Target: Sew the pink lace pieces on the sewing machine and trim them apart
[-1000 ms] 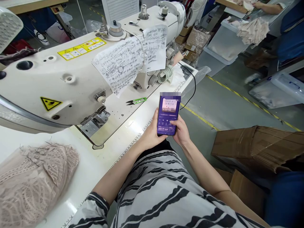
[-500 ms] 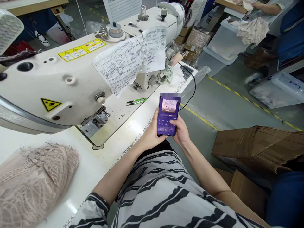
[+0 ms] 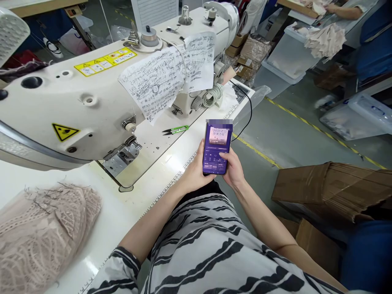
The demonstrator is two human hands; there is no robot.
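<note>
White-and-beige lace fabric (image 3: 52, 232): heaped in the lower left of the frame, dark loose threads along its upper edge.
White metal sewing machine (image 3: 104, 94): runs from the left edge to the upper middle, with a yellow triangular warning label (image 3: 65, 132) on its near end.
White tabletop (image 3: 134, 204): under the machine and the lace, a ruler scale printed along its near edge.
Handwritten white paper sheets (image 3: 153, 83): hang on the machine's side, upper middle, held by a band.
Green-handled thread snips (image 3: 177, 130): lie on the machine's bed, near the centre, dark blades pointing left.
Left hand (image 3: 193, 172): curled round the left side and lower edge of a dark-edged smartphone (image 3: 217, 143), gripping it.
Pale green coiled cord (image 3: 212, 96): beside the machine's base, above the phone in the frame.
Smartphone: just right of the centre, tilted, its purple screen lit, between both hands.
Right hand (image 3: 234, 169): partly closed on the phone's right side, thumb on the lower screen.
Clear plastic bins (image 3: 288, 55): stacked in the upper right, crumpled beige cloth (image 3: 326, 41) over one.
Brown cardboard box (image 3: 306, 183): at the right, well apart from the hands.
Co-worker's forearm (image 3: 349, 12): upper right corner, near pale cloth.
</note>
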